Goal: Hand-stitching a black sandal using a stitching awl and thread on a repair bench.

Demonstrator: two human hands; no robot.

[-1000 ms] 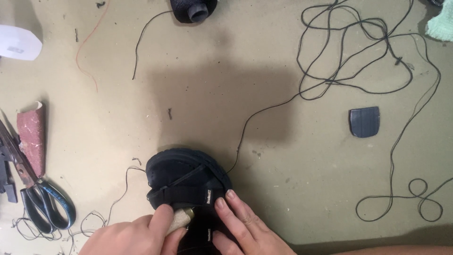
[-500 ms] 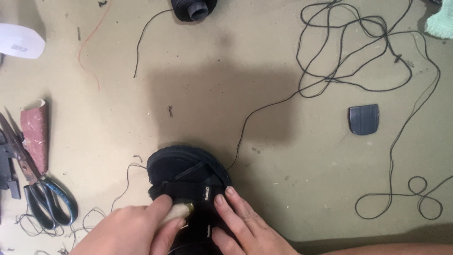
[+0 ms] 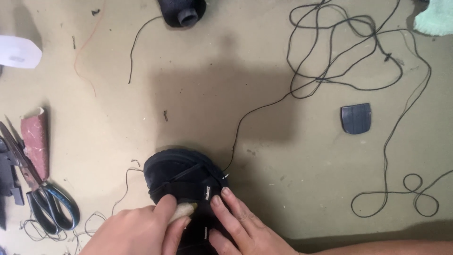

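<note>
- Black strapped sandal (image 3: 181,182) lies at the near edge of the table, toe pointing toward the far edge; long axis runs near-to-far, heel end hidden under the hands.
- Left hand (image 3: 137,231) is curled closed around a pale, wooden-looking tool handle (image 3: 183,210), thumb on top. The handle's tip meets the sandal's cross strap, so the sandal lies directly ahead of this hand, touching it.
- Right hand (image 3: 245,226) lies flat, fingers spread, gripping nothing; fingertips (image 3: 225,192) press the strap's right side beside a small label. Both hands touch the sandal; the left does the tool work.
- Thin black thread (image 3: 264,106) runs from the sandal's right edge toward the far right corner, ending in loose loops.
- Against the frame a second ago: the left thumb has moved further over the handle, so less of it shows; the right fingers sit slightly further up the strap. Sandal unmoved.
- Elsewhere: black-handled scissors (image 3: 45,200) and a rolled reddish sandpaper piece (image 3: 37,139) by the left edge, dark heel piece (image 3: 356,118) toward the right, black thread spool (image 3: 183,12) at the far edge.
</note>
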